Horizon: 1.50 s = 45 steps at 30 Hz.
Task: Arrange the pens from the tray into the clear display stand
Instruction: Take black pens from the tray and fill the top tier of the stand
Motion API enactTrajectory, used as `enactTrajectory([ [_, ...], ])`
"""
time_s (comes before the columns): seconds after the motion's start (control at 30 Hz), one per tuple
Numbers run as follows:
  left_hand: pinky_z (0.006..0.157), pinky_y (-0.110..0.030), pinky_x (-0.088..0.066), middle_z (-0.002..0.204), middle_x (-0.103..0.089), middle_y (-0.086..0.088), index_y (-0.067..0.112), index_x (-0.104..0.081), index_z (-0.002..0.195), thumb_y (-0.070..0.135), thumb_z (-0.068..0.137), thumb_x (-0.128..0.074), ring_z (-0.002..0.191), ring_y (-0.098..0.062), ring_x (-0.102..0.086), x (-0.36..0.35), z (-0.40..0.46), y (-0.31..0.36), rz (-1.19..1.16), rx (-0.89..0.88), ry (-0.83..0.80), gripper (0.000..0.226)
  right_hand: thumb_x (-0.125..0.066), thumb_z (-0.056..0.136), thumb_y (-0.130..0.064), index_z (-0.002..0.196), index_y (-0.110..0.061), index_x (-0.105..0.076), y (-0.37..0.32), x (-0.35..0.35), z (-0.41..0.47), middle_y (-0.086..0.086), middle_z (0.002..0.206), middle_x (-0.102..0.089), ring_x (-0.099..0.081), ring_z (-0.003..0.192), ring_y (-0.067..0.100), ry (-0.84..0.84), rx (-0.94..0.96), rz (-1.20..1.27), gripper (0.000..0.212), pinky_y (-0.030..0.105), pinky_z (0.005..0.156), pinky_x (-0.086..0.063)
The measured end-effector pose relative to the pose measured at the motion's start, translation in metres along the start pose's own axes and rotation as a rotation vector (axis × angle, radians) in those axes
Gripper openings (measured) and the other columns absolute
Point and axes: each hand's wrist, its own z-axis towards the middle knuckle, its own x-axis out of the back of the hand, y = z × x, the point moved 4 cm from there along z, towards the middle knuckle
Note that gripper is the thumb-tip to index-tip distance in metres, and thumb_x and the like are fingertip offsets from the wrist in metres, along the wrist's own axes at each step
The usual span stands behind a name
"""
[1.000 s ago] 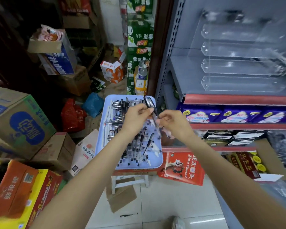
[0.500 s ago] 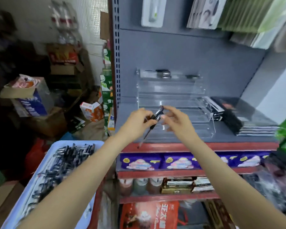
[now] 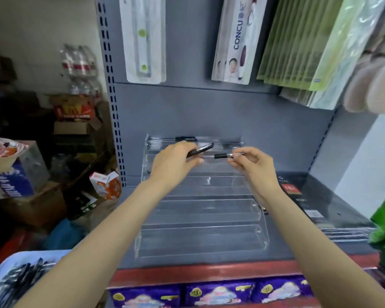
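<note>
The clear display stand [image 3: 200,218] has stepped tiers and sits on the grey shelf. Both hands are raised over its upper tiers. My left hand [image 3: 173,163] grips a black pen [image 3: 201,150] that points up to the right. My right hand [image 3: 251,163] pinches the right end of a second pen [image 3: 222,155] that lies level between the two hands; its left end reaches my left fingertips. A few pens [image 3: 185,138] lie in the top tier behind my hands. The light blue tray [image 3: 11,261] with several dark pens shows at the bottom left.
Packaged goods [image 3: 231,38] hang on the back panel above the stand. Dark flat boxes [image 3: 316,196] lie on the shelf right of the stand. Purple packets [image 3: 216,294] fill the shelf below. Cardboard boxes [image 3: 16,172] crowd the floor at left.
My hands rose from the tray with the pens and moved to the stand's upper tiers. The two pens came apart: one is now level between my hands, the other stays in my left.
</note>
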Motion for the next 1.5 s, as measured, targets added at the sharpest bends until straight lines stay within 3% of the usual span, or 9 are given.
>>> enactTrajectory([
  [0.33,0.067,-0.028,-0.036,0.096,-0.064,0.006,0.03,-0.066,0.095,0.032,0.089,-0.059,0.093,-0.02,-0.058,-0.033,0.082,0.016,0.052,-0.041,-0.008,0.009,-0.06,0.086,0.003,0.085,-0.006,-0.065,0.01,0.035,0.08,0.005,0.072,-0.069,-0.069,0.07,0.015,0.034,0.012,0.069,0.01,0.018,0.07,-0.055],
  [0.47,0.064,-0.028,-0.035,0.087,-0.057,0.008,0.027,-0.067,0.095,0.026,0.092,-0.056,0.088,-0.02,-0.058,-0.04,0.098,0.016,0.117,-0.015,0.021,0.011,-0.065,0.084,-0.004,0.093,-0.01,-0.064,0.023,0.05,0.106,0.01,0.088,-0.067,-0.065,0.082,0.018,0.031,-0.008,-0.18,0.011,0.03,0.085,-0.053],
  [0.57,0.065,-0.028,-0.037,0.094,-0.066,0.0,0.022,-0.068,0.096,0.024,0.092,-0.057,0.09,-0.025,-0.061,-0.046,0.11,0.008,0.22,0.067,-0.001,0.012,-0.069,0.083,-0.014,0.126,-0.007,-0.052,0.036,0.062,0.121,0.012,0.12,-0.059,-0.057,0.109,0.021,-0.025,-0.075,-0.531,0.047,0.033,0.1,-0.044],
  [0.67,0.068,-0.029,-0.04,0.099,-0.069,-0.005,0.022,-0.069,0.098,0.024,0.091,-0.058,0.094,-0.028,-0.063,-0.055,0.118,0.001,0.259,0.154,-0.068,0.013,-0.069,0.083,-0.013,0.14,-0.008,-0.037,0.049,0.065,0.128,0.012,0.134,-0.05,-0.051,0.12,0.022,-0.162,-0.158,-0.593,0.065,0.03,0.102,-0.04],
  [0.9,0.071,-0.028,-0.042,0.104,-0.068,-0.001,0.023,-0.07,0.103,0.026,0.093,-0.054,0.098,-0.027,-0.061,-0.07,0.13,0.006,0.212,0.159,-0.193,0.019,-0.064,0.084,0.0,0.13,-0.004,-0.051,0.049,0.061,0.136,0.012,0.127,-0.06,-0.059,0.112,0.022,-0.233,-0.132,-0.584,0.048,0.023,0.095,-0.041],
  [1.03,0.064,-0.027,-0.041,0.08,-0.063,-0.002,0.015,-0.067,0.092,0.034,0.093,-0.049,0.081,-0.025,-0.059,-0.079,0.129,0.009,0.228,0.126,-0.281,0.026,-0.063,0.085,-0.002,0.13,-0.009,-0.052,0.049,0.062,0.135,0.008,0.126,-0.06,-0.06,0.111,0.02,-0.247,-0.108,-0.595,0.047,0.029,0.101,-0.042],
  [1.27,0.061,-0.027,-0.032,0.084,-0.064,-0.004,0.015,-0.06,0.094,0.036,0.092,-0.044,0.078,-0.025,-0.055,-0.079,0.125,0.017,0.284,0.094,-0.19,0.026,-0.062,0.086,-0.006,0.132,-0.014,-0.051,0.049,0.063,0.133,0.004,0.126,-0.06,-0.062,0.107,0.019,-0.255,-0.106,-0.596,0.048,0.032,0.102,-0.044],
  [1.37,0.066,-0.032,-0.032,0.085,-0.054,-0.003,0.018,-0.041,0.109,0.034,0.097,-0.033,0.078,-0.025,-0.047,-0.079,0.126,0.022,0.17,0.126,-0.201,0.021,-0.062,0.087,-0.006,0.134,-0.015,-0.05,0.05,0.063,0.132,0.003,0.127,-0.06,-0.062,0.107,0.018,-0.255,-0.113,-0.615,0.049,0.032,0.102,-0.044],
  [1.5,0.06,-0.029,-0.029,0.082,-0.041,-0.001,0.013,-0.031,0.097,0.019,0.099,-0.032,0.077,-0.02,-0.039,-0.085,0.134,0.027,-0.099,0.073,-0.257,0.006,-0.063,0.086,-0.006,0.134,-0.015,-0.049,0.049,0.064,0.131,0.004,0.127,-0.06,-0.062,0.108,0.018,-0.261,-0.125,-0.618,0.05,0.033,0.103,-0.044],
])
